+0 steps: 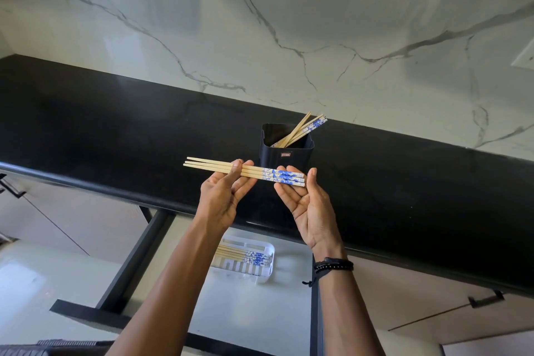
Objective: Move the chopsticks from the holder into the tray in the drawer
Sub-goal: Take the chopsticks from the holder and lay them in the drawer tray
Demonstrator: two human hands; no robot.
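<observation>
Above the counter's (115, 139) front edge, three chopsticks (251, 172) lie level. The left hand (222, 196) pinches their plain ends, and the right hand's (306, 199) straight fingers prop the patterned ends. Several more already lie in the tray (268, 269) in the open drawer (260, 312). A few still lean in the holder (289, 153), so the job looks roughly half done.

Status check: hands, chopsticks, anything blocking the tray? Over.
Left hand grips held chopsticks; right hand open under their blue ends. Remaining chopsticks lean in holder; stored chopsticks lie in tray. Drawer open, nothing seen blocking tray.
</observation>
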